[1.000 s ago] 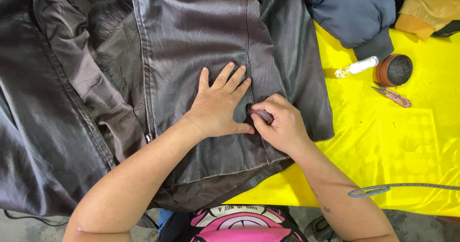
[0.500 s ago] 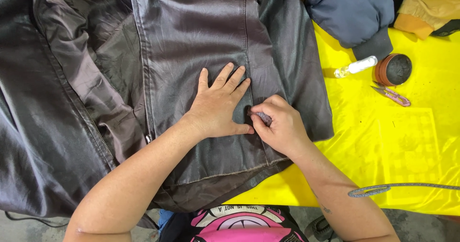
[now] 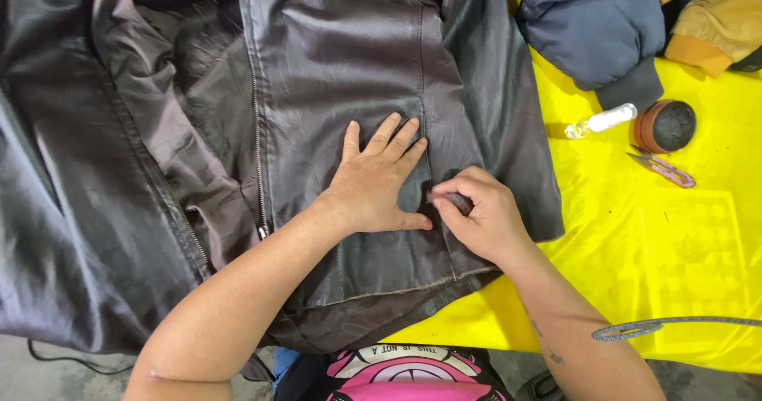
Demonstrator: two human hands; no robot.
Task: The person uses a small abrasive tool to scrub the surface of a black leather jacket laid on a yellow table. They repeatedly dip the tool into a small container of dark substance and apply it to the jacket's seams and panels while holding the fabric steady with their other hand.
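A dark brown leather jacket lies spread over a yellow table, its zipper running down the left of the front panel. My left hand rests flat on the leather with fingers spread, pressing it down beside a seam. Right next to its thumb, my right hand is closed, pinching a small dark object against the jacket at the seam. What the small object is cannot be made out.
On the yellow table at the right stand a small white bottle, a round brown tin of dark paste and pink thread snips. A navy garment and an orange-tan one lie at the back right. A grey cable crosses the front right.
My right hand has shifted very slightly on the seam. The left hand and jacket stay as they were.
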